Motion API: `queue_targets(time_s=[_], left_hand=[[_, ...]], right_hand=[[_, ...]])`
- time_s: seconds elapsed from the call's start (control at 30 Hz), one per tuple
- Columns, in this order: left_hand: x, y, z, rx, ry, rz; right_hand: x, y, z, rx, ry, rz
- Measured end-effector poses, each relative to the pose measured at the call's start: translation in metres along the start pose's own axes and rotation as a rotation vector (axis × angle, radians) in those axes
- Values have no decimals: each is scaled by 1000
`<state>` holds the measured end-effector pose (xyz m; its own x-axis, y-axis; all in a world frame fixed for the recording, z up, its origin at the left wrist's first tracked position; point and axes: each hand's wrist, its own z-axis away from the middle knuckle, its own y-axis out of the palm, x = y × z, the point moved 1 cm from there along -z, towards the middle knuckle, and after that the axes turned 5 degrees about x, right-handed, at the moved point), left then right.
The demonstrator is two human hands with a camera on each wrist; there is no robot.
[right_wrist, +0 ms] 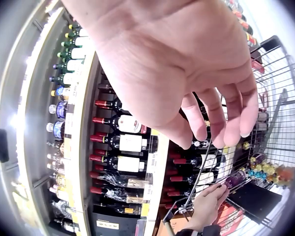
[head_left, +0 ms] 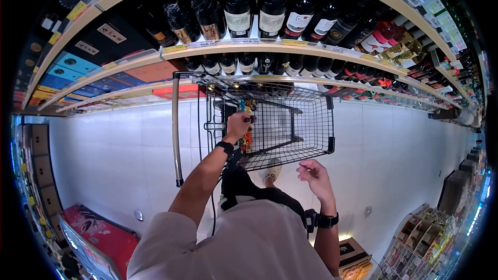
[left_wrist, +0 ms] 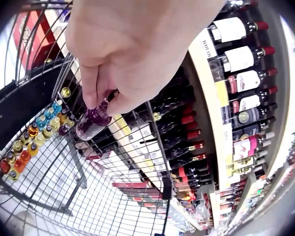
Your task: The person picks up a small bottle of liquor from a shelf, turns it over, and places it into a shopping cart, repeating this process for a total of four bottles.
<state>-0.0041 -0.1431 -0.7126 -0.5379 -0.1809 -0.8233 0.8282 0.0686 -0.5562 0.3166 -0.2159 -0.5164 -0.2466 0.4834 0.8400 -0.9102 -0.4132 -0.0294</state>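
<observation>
My left hand (head_left: 238,126) is inside the wire shopping cart (head_left: 332,120), at the handle end. In the left wrist view its fingers and thumb pinch the neck of a small purple bottle (left_wrist: 92,124), which tilts over the cart floor. Beside it, several small bottles (left_wrist: 33,132) with yellow, blue, orange and red contents stand in rows near a black panel (left_wrist: 20,110). My right hand (head_left: 315,179) hangs outside the cart's near side, fingers loosely bent around nothing. The right wrist view shows its palm and the left hand beyond.
Shelves of wine bottles (head_left: 238,18) run along the cart's far side, with boxed goods (head_left: 67,72) to the left. The cart's handle bar (head_left: 176,124) is at left. Behind me are a red-topped display (head_left: 98,233) and a divided rack (head_left: 415,233).
</observation>
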Motion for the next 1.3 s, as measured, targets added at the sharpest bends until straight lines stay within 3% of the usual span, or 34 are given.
queue_targets(time_s=[0.17, 0.4, 0.5, 0.53, 0.57, 0.63, 0.7, 0.77, 0.83, 1.03, 1.3], left_hand=[[36, 36, -20, 128, -209, -80], [106, 104, -51, 108, -156, -171], [127, 130, -64, 96, -281, -121], [140, 141, -69, 149, -403, -22], [149, 150, -70, 64, -299, -127], [165, 162, -77, 57, -281, -158], [182, 177, -77, -14, -406, -30], [201, 192, -79, -49, -461, -89], [203, 196, -85, -39, -510, -88], [197, 197, -94, -155, -655, 72], [198, 179, -79, -112, -542, 77]], right_hand=[[-16, 20, -6, -53, 146, -101], [-41, 41, -17, -68, 258, -172], [-51, 43, -20, -67, 294, -152], [-56, 43, -20, -78, 299, -151], [-62, 43, -21, -89, 301, -149], [-70, 41, -23, -110, 355, -136], [-74, 38, -24, -140, 377, -153], [-80, 35, -24, -161, 385, -205], [-91, 32, -20, -162, 336, -226], [-100, 25, -9, -180, 453, -208], [-84, 13, -16, -140, 359, -171]])
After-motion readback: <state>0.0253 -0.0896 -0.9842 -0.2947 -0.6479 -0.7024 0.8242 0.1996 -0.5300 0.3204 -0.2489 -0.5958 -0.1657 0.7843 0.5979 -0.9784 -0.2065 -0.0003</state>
